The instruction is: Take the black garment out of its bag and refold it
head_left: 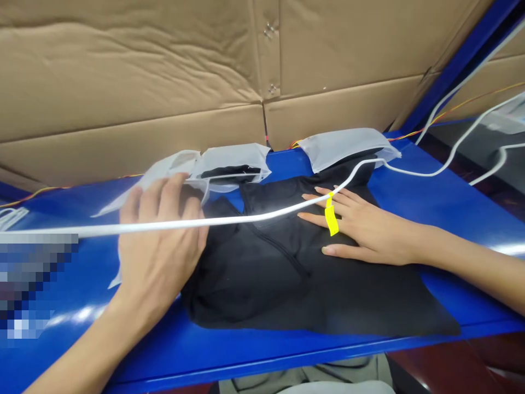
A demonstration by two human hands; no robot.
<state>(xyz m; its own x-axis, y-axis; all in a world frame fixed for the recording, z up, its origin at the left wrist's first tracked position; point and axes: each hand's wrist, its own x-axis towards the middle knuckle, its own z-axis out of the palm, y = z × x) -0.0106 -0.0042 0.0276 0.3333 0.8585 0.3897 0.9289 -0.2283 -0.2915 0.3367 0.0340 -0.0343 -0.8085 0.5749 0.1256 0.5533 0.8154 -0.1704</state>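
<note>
Blue painted metal forms the table surface (430, 191), backed by a wall of brown corrugated cardboard sheets (131, 82).

Left side: the left hand (159, 241) enters from the lower left, forearm angled up and to the right. The palm faces down and the fingers are bent and held together. They rest on the left edge of the black folded fabric garment (287, 279) and on the translucent white plastic bag (164, 169) lying just behind it. Whether the fingers pinch the bag or only press on it cannot be told.

Centre: a thin white cable (246, 218) runs across the view in front of both hands, rising from left to right. A yellow tag (330, 218) hangs from it in front of the right hand. A second translucent white bag (233, 161) lies at the rear of the table.

Right side: the right hand (361, 230) enters from the right, forearm low over the table. It lies flat, palm down, fingers straight and spread, pressing the upper part of the garment and gripping nothing. A third white bag (344, 145) lies behind it, touching the garment.
</note>
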